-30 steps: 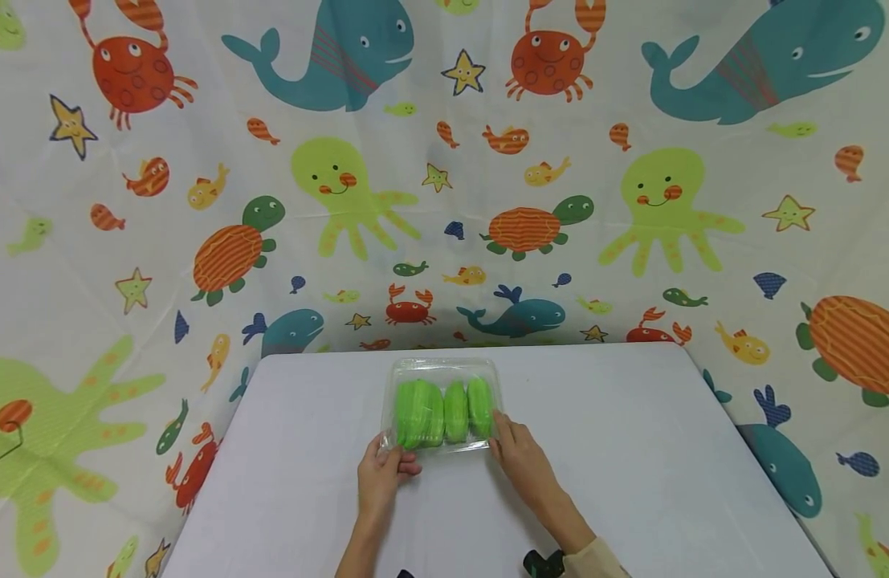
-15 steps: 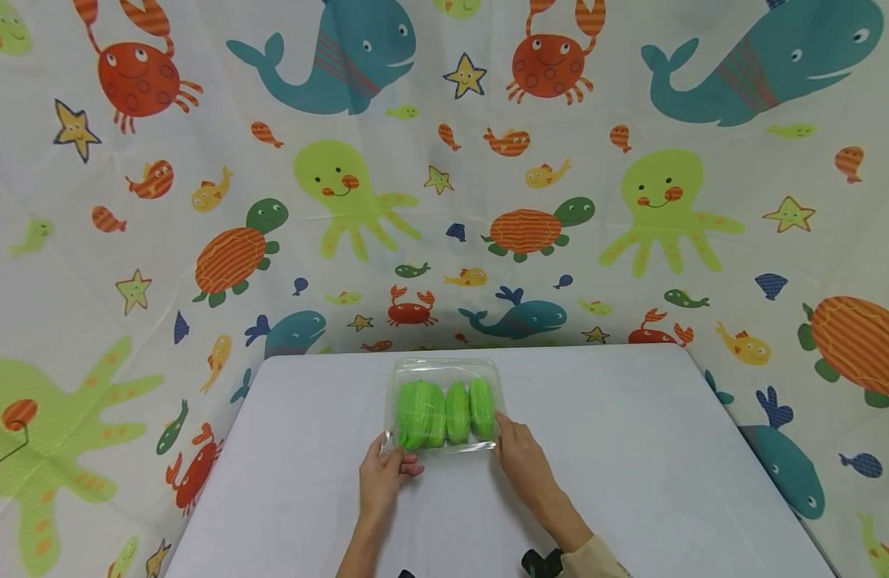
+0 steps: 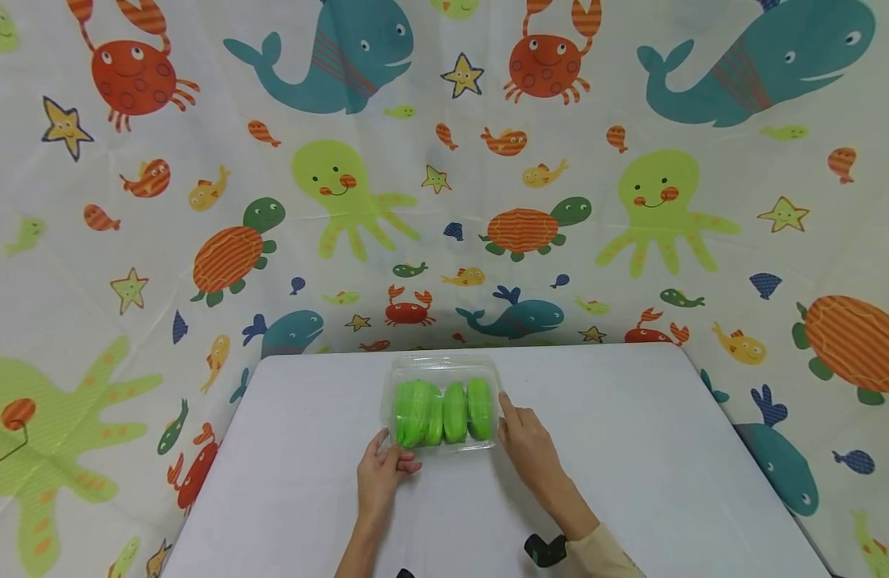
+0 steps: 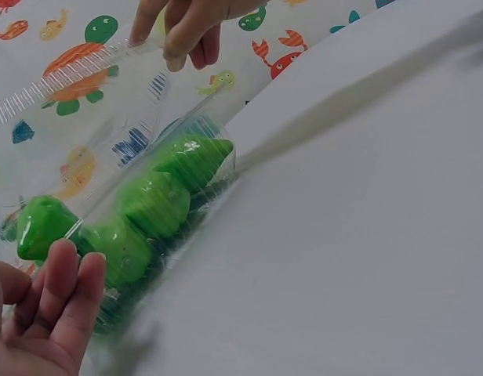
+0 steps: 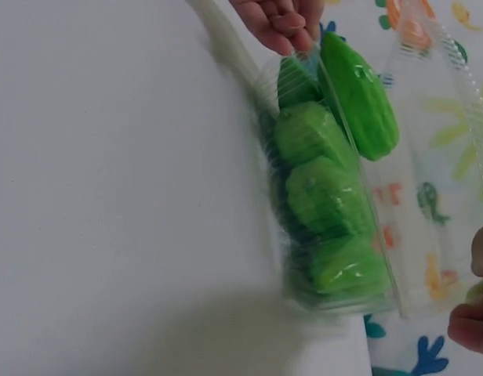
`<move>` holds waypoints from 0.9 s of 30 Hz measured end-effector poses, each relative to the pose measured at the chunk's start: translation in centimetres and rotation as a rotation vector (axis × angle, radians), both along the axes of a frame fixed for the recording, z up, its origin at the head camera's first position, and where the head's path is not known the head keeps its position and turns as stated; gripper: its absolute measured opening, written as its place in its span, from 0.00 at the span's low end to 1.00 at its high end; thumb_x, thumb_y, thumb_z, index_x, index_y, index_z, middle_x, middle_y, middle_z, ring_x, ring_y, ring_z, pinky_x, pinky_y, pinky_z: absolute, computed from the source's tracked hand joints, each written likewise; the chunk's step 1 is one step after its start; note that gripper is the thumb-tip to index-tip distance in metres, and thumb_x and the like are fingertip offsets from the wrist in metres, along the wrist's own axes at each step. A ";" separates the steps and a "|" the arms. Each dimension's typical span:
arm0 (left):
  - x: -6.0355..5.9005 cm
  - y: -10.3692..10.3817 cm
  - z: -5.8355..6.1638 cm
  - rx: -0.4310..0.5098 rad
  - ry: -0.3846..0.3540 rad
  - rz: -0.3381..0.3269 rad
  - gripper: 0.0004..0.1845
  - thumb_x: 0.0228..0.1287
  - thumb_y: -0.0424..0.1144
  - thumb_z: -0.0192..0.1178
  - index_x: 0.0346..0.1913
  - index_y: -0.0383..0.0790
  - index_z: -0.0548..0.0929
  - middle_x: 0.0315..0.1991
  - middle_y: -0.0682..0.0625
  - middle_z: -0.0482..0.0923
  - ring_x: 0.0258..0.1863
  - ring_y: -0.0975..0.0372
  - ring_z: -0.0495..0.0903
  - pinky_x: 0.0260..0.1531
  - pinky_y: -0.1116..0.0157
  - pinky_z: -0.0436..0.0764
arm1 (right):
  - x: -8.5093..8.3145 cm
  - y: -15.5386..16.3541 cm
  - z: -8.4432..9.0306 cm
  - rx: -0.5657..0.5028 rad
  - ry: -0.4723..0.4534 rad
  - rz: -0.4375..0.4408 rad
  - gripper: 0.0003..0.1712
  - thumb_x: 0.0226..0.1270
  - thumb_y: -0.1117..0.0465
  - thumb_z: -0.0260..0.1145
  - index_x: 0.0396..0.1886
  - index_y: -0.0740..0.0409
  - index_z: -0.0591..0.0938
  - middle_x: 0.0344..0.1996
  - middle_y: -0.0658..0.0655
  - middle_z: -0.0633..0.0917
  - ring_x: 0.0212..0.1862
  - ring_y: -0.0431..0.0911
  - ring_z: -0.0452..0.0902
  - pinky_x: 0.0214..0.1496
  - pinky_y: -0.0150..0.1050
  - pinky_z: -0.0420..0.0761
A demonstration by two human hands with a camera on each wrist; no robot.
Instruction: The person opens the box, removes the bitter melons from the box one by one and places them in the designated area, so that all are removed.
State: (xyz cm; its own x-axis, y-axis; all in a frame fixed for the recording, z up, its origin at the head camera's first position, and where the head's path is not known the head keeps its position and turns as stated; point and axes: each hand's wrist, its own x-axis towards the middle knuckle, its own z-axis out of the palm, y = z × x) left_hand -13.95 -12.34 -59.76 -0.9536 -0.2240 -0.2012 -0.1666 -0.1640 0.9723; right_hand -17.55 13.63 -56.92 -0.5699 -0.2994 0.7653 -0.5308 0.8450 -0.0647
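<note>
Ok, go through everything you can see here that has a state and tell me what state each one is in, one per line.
Clear plastic container: on the table, lid lifted partway at the right end.
Green pieces: inside the container, in a row.
Left hand: fingers holding the container's near left corner.
Right hand: holding the lid edge at the container's right end.
White table: bearing the container.

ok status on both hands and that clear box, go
Left hand pinching clear box near corner. Right hand fingers at its right end, lid edge. Green pieces inside. Nothing in the way.
</note>
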 end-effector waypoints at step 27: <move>0.8 0.2 -2.4 0.121 0.080 0.178 0.28 0.76 0.48 0.56 0.66 0.28 0.71 0.35 0.52 0.87 0.28 0.64 0.86 0.37 0.68 0.88 | -3.6 -0.1 4.0 -0.186 -0.078 0.015 0.19 0.64 0.67 0.70 0.52 0.71 0.79 0.39 0.66 0.86 0.38 0.53 0.85 0.37 0.42 0.88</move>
State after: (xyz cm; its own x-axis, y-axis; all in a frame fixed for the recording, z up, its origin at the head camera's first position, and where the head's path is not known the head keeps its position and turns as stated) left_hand -13.13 -12.18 -62.15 -0.9153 -0.3684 -0.1626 -0.0483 -0.3004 0.9526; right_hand -21.19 13.54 -52.90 -0.6257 -0.1658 0.7622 -0.5309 0.8064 -0.2605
